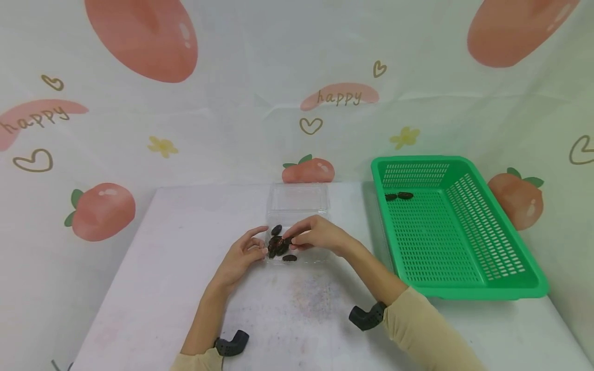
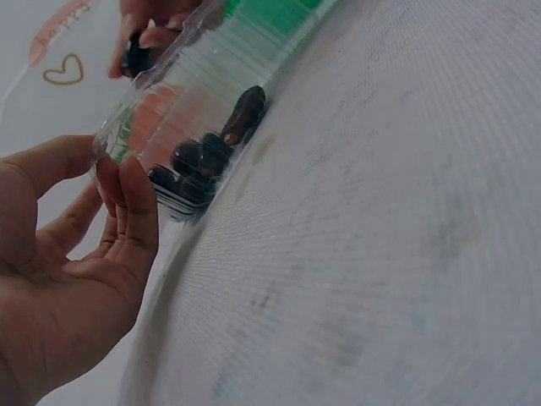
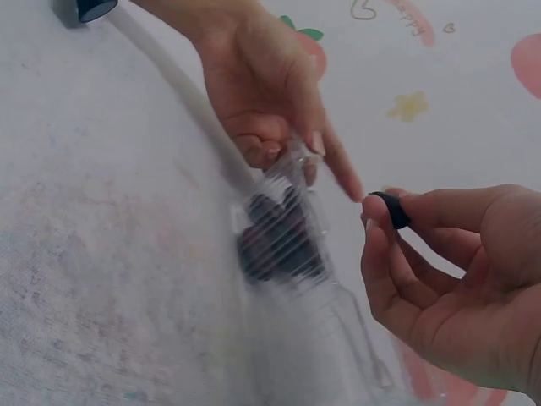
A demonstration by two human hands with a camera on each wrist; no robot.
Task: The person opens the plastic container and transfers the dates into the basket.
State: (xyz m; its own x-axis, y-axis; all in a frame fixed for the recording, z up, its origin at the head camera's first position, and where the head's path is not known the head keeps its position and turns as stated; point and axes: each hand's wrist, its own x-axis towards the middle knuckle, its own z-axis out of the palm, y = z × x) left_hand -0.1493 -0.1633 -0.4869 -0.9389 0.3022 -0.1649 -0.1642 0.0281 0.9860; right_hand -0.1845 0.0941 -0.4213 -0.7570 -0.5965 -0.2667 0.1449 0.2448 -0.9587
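The left hand (image 1: 237, 260) is at the left side of a clear plastic box (image 1: 320, 255), its thumb and fingers pinching the wall near a corner. The right hand (image 1: 320, 234) has thumb and fingertips together on one dark oval piece (image 3: 391, 209), held up over the box; the right wrist view shows this piece clear of the box's rim. Inside the box, a pile of dark pieces (image 1: 278, 246) sits in the left part, close to the left hand's fingertips, with one loose piece (image 1: 276, 230) just to the far side of the pile and another piece (image 1: 290, 257) at the near side, lying lengthwise from left to right. The lid (image 1: 297, 198) is open and lies toward the far edge of the white table (image 1: 195, 216). To the right, well apart from the box, stands a green basket (image 1: 492, 292) with slotted walls and floor; two more dark pieces (image 1: 405, 195) lie end to end at its far left. Both arms wear beige sleeves (image 1: 431, 330), and a black device (image 1: 367, 316) sits at each sleeve's end. Behind the table hangs a pale cloth (image 1: 232, 129) printed with red fruit, hearts, yellow flowers and the word "happy".
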